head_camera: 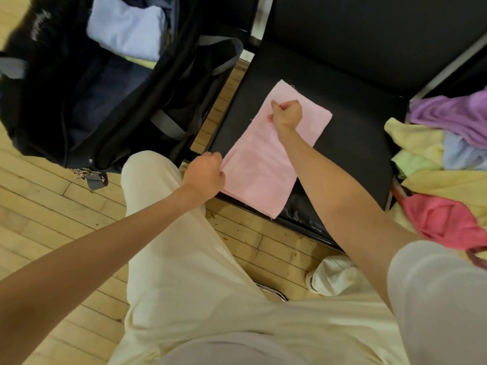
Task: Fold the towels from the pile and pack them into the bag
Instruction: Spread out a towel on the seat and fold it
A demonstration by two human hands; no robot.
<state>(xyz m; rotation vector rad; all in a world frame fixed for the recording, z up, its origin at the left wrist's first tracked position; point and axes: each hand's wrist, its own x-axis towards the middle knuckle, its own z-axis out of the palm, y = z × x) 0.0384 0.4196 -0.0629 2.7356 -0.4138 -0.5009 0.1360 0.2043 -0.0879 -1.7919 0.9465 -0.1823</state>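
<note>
A pink towel lies folded into a long strip on the black seat of a chair, one narrow end hanging slightly over the seat's front edge. The left hand is at the towel's left edge near that front end, its fingers curled and pinching the cloth. The right hand is over the far half of the towel, knuckles up, its fingers curled and pinching the fabric along the left edge there. To the left of the seat, on the wooden floor, stands an open dark bag with grey straps; inside it, at the far end, lies a folded light blue towel with a strip of pale yellow cloth showing under its near edge. To the right of the seat is the pile of unfolded towels, in purple, yellow, light blue, green and deep pink, loosely heaped and overlapping. The person wears cream trousers and a pale sleeve, and a white shoe shows under the seat's front edge.
</note>
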